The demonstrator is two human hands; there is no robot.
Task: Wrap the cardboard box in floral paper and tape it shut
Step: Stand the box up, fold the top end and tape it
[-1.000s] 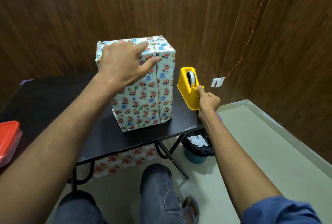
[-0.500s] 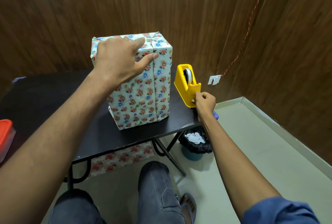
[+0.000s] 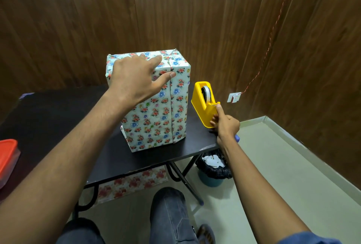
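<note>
Head view: the cardboard itself is fully hidden beneath the floral paper, so only the wrapped box (image 3: 156,104) is visible; its rear faces and base cannot be seen, and a small white flap protrudes at its lower left corner. The left hand (image 3: 134,79) covers the upper left part of the box, palm flat on the top front edge, fingers spread and extended across the top, thumb pressing beside the vertical paper seam. The right hand (image 3: 224,124) is at the near end of the yellow tape dispenser (image 3: 203,104); its fingers are curled against the dispenser body with the index finger raised to the cutter, but whether a tape end is pinched there cannot be determined. A blue object below the right wrist is mostly hidden and cannot be identified. The box stands upright on the right half of the black folding table (image 3: 58,118), near the front edge; the dispenser stands just beside it, at the table's right front corner. The left half of the table surface is bare and dark; a purple item at its far left corner is too small to identify. A red-lidded plastic container (image 3: 7,157) is cut off by the left frame border, its contents not visible. Under the table lies a sheet of floral paper (image 3: 132,183). On the floor beside the table leg stands a bin (image 3: 212,171) lined with a black bag, holding white paper scraps. Open floor extends to the right toward the wood-panelled wall.
</note>
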